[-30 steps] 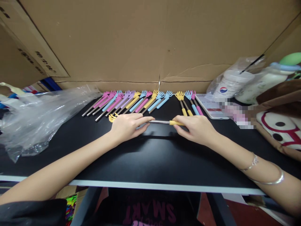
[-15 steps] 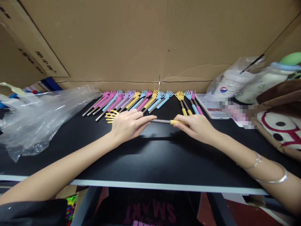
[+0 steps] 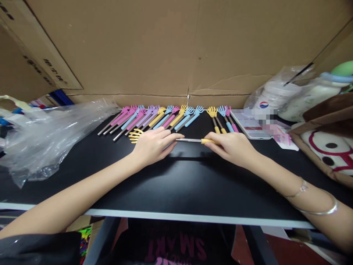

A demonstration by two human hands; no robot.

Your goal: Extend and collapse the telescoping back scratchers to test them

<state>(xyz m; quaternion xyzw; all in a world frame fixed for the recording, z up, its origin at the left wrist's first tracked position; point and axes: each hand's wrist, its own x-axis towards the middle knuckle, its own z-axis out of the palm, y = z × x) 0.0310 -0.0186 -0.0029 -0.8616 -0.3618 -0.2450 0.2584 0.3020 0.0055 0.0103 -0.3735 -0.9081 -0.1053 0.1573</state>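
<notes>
Between my hands a yellow back scratcher (image 3: 190, 140) lies level just above the black table, its metal rod bare in the middle. My left hand (image 3: 154, 145) is closed round the end near the yellow claw, which pokes out to the left. My right hand (image 3: 231, 147) grips the yellow handle at the other end, most of it hidden in the palm. Behind my left hand a row of pink, blue, purple and yellow back scratchers (image 3: 154, 117) lies slanted on the table. Several more scratchers (image 3: 220, 119), yellow, blue and pink, lie beyond my right hand.
A clear plastic bag (image 3: 55, 136) covers the table's left side. At the right are a phone (image 3: 249, 127), a bagged white cup (image 3: 275, 97), a bottle (image 3: 314, 97) and a brown bag with a cartoon face (image 3: 328, 147). Cardboard (image 3: 165, 51) stands along the back.
The back scratcher has shifted very slightly, its claw a little to the right and higher. Both hands keep their hold; the view has moved a little.
</notes>
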